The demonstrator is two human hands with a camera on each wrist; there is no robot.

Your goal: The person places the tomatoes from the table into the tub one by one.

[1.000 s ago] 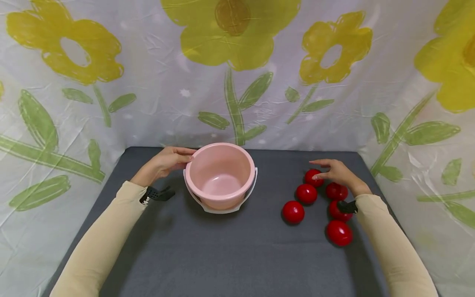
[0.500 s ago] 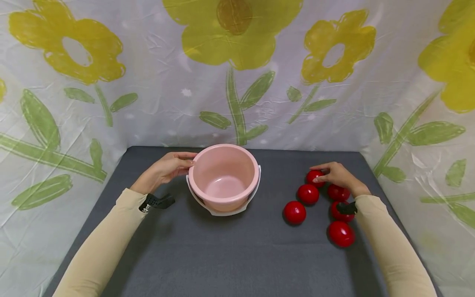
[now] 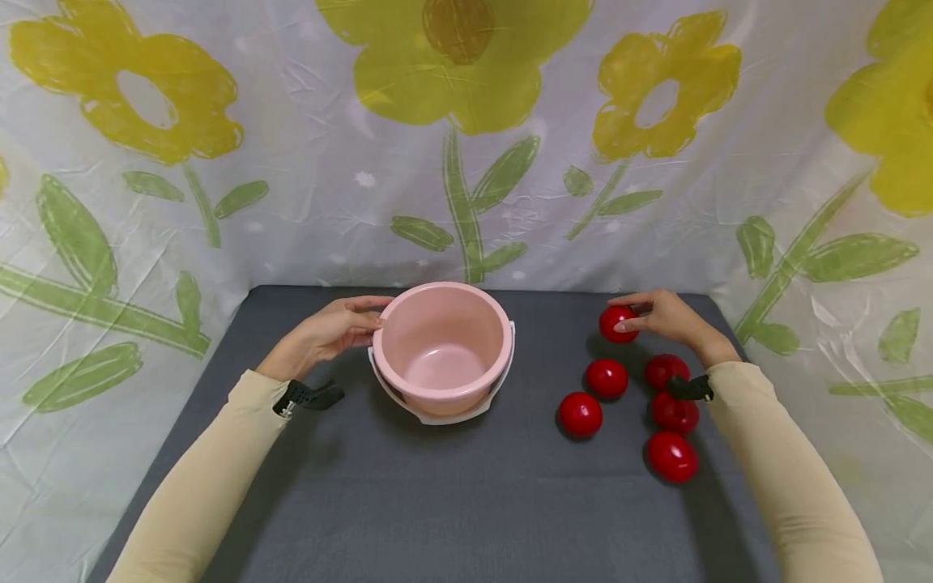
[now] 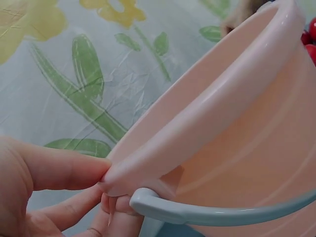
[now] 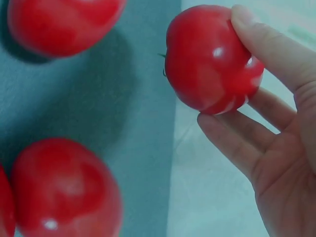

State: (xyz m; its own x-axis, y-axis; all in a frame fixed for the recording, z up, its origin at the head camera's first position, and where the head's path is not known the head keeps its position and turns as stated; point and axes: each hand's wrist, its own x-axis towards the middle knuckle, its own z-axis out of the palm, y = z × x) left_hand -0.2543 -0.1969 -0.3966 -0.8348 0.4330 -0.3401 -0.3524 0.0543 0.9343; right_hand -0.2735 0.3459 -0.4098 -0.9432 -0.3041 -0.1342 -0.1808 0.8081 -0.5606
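Note:
A pink bucket (image 3: 443, 380) with a white handle (image 4: 222, 216) stands at the middle of the table's far side. My left hand (image 3: 331, 334) pinches its left rim, thumb on the rim and fingers beneath, as the left wrist view shows. At the right, my right hand (image 3: 670, 317) holds a red tomato (image 5: 212, 59) between thumb and fingers, raised over the table. In the right wrist view a bit of green stem shows on the tomato's far side. Several more tomatoes lie below that hand, among them one tomato (image 3: 607, 378) right under it.
Two tomatoes form a left row, the nearer tomato (image 3: 580, 414) closest to the bucket. On the right a column of tomatoes ends with one tomato (image 3: 671, 456) at the front. Dark grey cloth covers the table (image 3: 452, 510); a flowered curtain (image 3: 313, 162) hangs behind it.
My right hand has come down onto the farthest tomato, gripped it and lifted it off the table. The left hand stays on the bucket's rim, the bucket having shifted slightly right in view.

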